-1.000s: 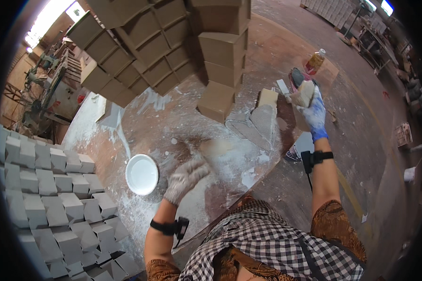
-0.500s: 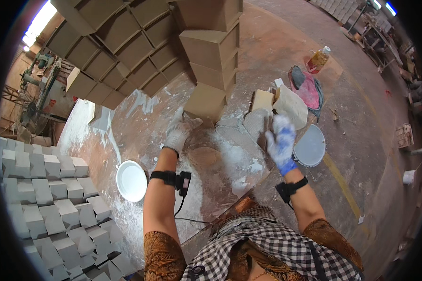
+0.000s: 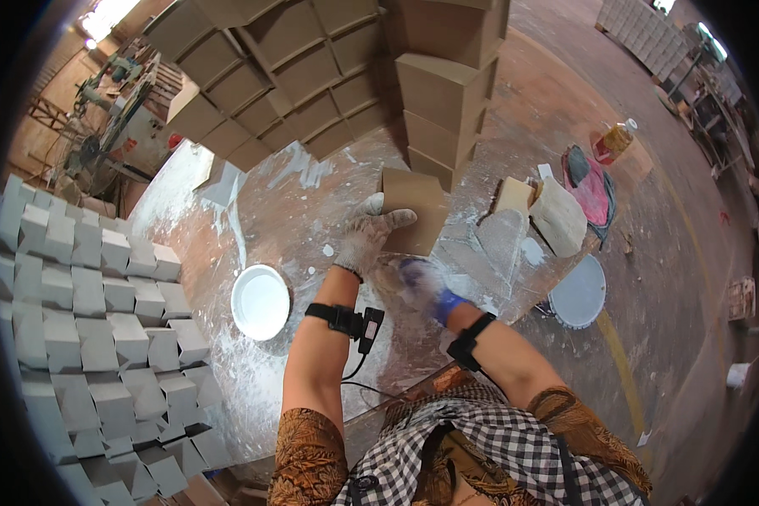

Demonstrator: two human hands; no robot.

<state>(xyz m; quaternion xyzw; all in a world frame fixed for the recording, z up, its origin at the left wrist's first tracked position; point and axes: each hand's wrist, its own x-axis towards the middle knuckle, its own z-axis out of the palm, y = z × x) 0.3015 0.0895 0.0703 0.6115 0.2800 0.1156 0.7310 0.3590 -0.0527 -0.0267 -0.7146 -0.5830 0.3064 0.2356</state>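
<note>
Head: left hand around box edge

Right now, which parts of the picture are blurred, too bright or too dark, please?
In the head view, the right hand is smeared, its fingers hard to make out; the left hand and the brown box it touches look clearer in that view; also in the head view, the bright patch at upper left is washed out, and the corners fall to black.

You had one left hand, one right hand, two black straps, one white bowl, one bottle, one pink-and-grey cloth and one round pail; brown boxes and grey blocks overlapped beyond counting.
</note>
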